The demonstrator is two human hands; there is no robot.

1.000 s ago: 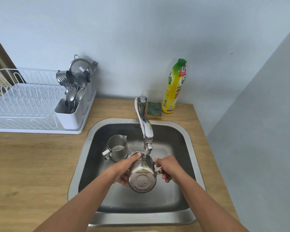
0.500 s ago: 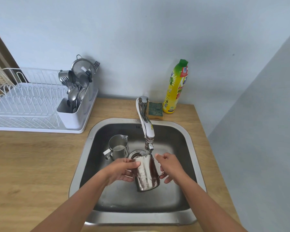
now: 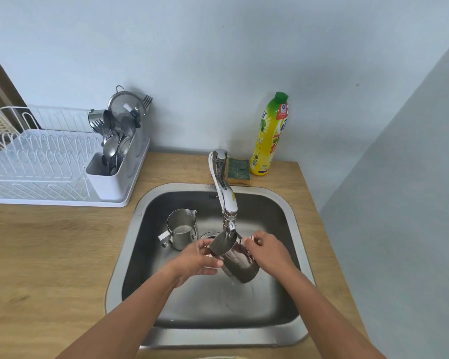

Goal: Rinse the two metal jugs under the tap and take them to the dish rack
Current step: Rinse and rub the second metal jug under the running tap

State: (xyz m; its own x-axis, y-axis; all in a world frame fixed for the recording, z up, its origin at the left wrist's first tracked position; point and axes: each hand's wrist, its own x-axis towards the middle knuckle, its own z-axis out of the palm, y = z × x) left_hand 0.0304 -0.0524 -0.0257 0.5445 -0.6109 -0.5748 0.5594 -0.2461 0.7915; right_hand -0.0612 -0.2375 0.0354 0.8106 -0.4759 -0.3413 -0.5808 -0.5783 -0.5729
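step: rinsing jug 1 (image 3: 233,257) | both hands gripping it, L (image 3: 200,257) at rim, R (image 3: 266,251) on handle side, tilting mouth up under tap (image 3: 227,200) | jug 2 (image 3: 182,229) waiting upright in sink (image 3: 290,218) | rack (image 3: 42,161) sitting on tabletop (image 3: 36,255) to left

We reach both bare forearms forward and inward, our left hand (image 3: 198,258) palm-down with fingers curled closed around the jug (image 3: 233,257), our right hand (image 3: 267,251) opposite, wrist bent, thumb and fingers clasped on its other side.
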